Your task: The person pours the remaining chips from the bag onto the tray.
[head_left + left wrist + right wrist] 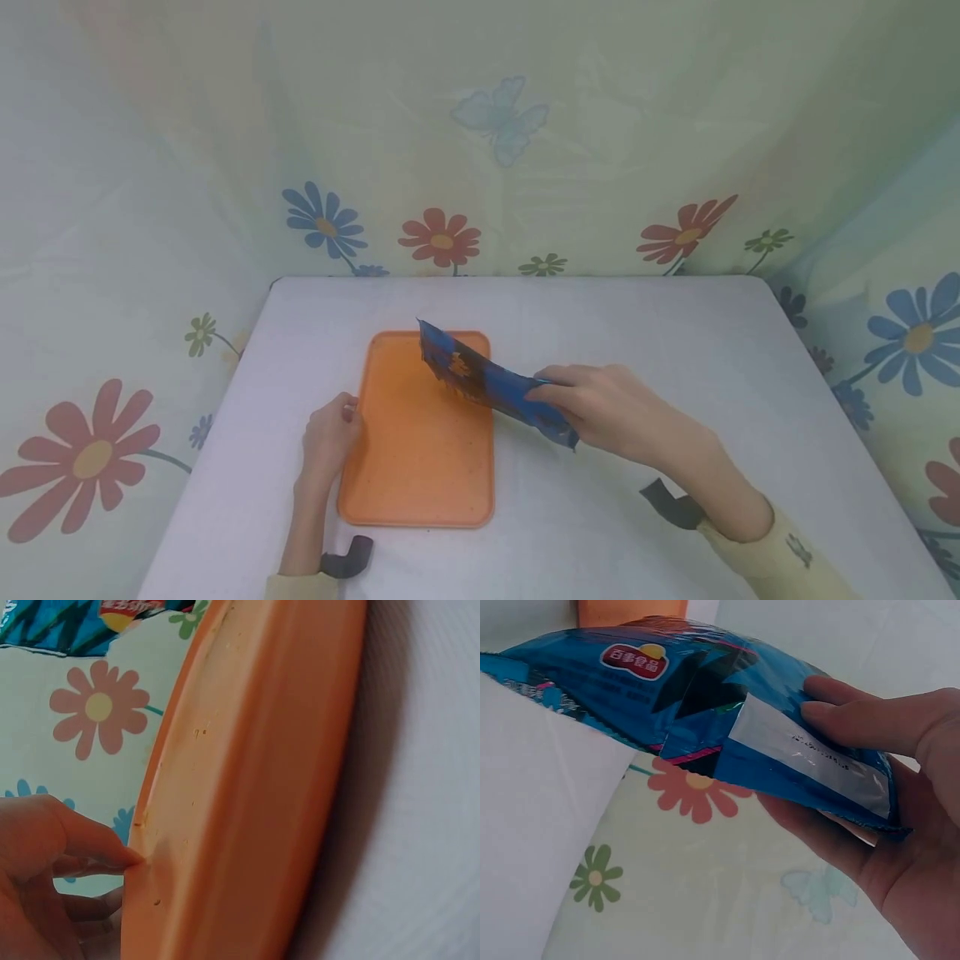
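A blue snack bag (487, 379) with dark and orange printing is held by my right hand (611, 408), thumb on one face and fingers on the other in the right wrist view. Its far end slants over the upper right part of an orange tray (412, 467). At the tray's left edge, my left hand (330, 437) pinches the rim between thumb and fingers. The left wrist view shows the thumb (97, 840) on the rim and small crumbs or specks on the tray's surface. The bag (705, 697) looks puffed and sealed at its visible end.
A white-covered table (600, 325) lies under the tray, its back edge near a curtain (600, 167) printed with flowers and a butterfly. Dark straps (348, 558) hang at both wrists, below pale yellow sleeves (772, 558).
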`<state>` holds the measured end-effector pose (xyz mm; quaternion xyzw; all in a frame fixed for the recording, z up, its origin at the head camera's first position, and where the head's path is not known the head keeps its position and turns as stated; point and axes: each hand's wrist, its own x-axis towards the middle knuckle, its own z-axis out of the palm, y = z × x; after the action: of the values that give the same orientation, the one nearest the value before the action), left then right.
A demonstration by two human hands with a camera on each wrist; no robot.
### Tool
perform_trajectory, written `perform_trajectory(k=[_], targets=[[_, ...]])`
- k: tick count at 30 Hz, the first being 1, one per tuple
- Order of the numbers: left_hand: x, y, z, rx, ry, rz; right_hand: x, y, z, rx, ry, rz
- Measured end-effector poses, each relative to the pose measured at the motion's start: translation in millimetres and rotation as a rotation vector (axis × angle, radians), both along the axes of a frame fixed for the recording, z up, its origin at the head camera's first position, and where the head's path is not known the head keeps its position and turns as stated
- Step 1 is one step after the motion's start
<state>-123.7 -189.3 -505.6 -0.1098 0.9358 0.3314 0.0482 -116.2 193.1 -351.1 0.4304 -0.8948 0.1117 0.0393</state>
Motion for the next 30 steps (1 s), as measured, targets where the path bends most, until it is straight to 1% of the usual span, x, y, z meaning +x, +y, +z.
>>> perform_trajectory(k=[6, 11, 16, 23, 30], targets=[[-1.0, 0.2, -0.8, 0.005, -0.01, 0.008, -1.2, -7, 1.3, 0.018, -0.017, 0.033], [-0.5, 0.8, 0.0, 0.007, 0.0, 0.003, -1.0, -11, 2.1, 0.021, -0.029, 0.039], [-0.4, 0.9, 1.9, 0.007, -0.005, 0.001, -0.8, -13, 2.6, 0.004, 0.001, 0.059], [-0.9, 0.9, 4.4, 0.0, 0.014, -0.003, -1.4, -15, 2.2, -0.024, 0.044, 0.084], [-0.5, 0.1, 3.9, 0.005, 0.008, -0.005, -1.4, -16, -1.1, -0.024, 0.056, 0.093]])
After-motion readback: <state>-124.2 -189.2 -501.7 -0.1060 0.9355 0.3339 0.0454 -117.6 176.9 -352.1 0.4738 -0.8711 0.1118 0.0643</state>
